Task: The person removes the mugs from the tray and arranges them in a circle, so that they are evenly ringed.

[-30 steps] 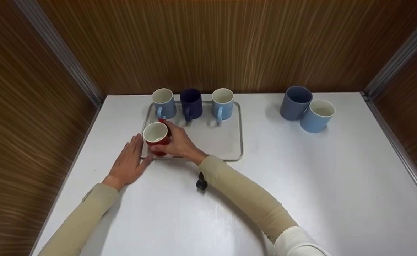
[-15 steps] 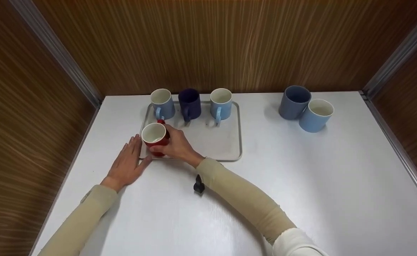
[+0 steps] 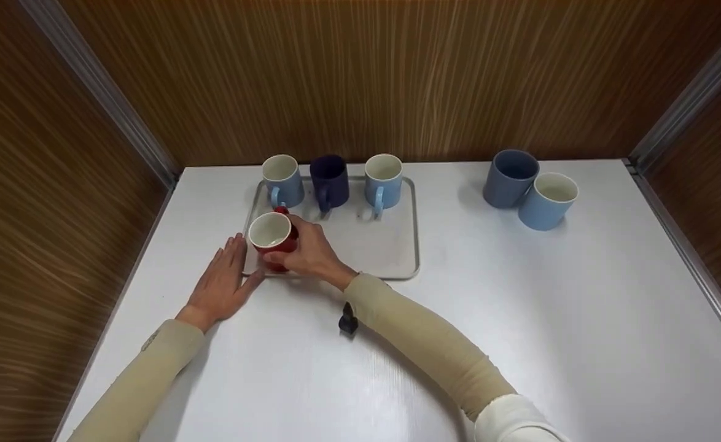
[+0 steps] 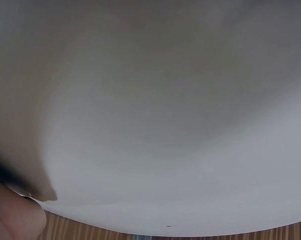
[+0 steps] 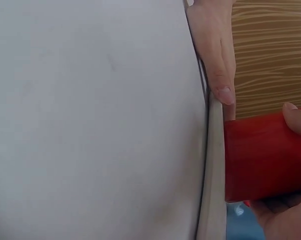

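My right hand grips a red mug with a white inside. The mug is upright at the front left corner of a pale tray, its red handle pointing to the back. In the right wrist view the mug's base meets the tray rim. My left hand lies with straight fingers along the tray's left front corner, its thumb by the front edge. Only a bit of the left hand shows in the left wrist view, beside the white table.
Along the tray's back stand a grey-blue mug, a dark purple mug and a light blue mug. At the back right are a slate mug and another light blue mug. A small black object shows beneath the right forearm.
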`<state>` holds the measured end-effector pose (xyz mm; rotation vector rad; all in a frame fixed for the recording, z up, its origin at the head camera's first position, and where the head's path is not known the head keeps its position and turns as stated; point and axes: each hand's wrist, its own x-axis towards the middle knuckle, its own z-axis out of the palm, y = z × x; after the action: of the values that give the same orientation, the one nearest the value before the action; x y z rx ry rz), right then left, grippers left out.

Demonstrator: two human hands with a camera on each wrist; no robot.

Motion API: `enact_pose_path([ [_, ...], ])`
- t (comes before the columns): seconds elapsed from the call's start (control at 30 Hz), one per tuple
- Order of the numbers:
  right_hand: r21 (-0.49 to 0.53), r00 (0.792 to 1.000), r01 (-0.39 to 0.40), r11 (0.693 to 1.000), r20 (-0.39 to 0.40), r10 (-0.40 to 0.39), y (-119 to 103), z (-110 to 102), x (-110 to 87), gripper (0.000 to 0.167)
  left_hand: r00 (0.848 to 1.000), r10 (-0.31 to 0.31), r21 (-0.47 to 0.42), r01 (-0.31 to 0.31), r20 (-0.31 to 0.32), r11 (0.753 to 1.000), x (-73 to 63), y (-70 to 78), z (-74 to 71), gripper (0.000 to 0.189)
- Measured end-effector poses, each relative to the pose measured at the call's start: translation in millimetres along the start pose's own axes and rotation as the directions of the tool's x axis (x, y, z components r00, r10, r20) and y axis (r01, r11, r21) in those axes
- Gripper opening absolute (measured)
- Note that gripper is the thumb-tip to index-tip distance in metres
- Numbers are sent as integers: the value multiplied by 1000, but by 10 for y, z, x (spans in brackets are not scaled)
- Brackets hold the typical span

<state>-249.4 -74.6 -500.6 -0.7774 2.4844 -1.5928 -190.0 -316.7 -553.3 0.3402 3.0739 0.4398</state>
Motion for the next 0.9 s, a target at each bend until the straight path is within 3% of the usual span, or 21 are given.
enact_pose_path([
  [0.23, 64, 1000, 3, 998, -9, -2, -48, -180, -87, 81, 1000, -9, 0, 9, 4, 1000, -15, 8, 29, 93],
  [0.5, 63, 998, 23, 998, -56, -19, -124, -450, -228, 83, 1000, -12, -5, 12, 19, 1000, -13, 1, 25, 94],
  [0.9, 63, 979, 141, 988, -160, -129, -88, -871, -458, 81, 1000, 8, -28, -8, 16, 1000, -10, -15, -5, 93],
])
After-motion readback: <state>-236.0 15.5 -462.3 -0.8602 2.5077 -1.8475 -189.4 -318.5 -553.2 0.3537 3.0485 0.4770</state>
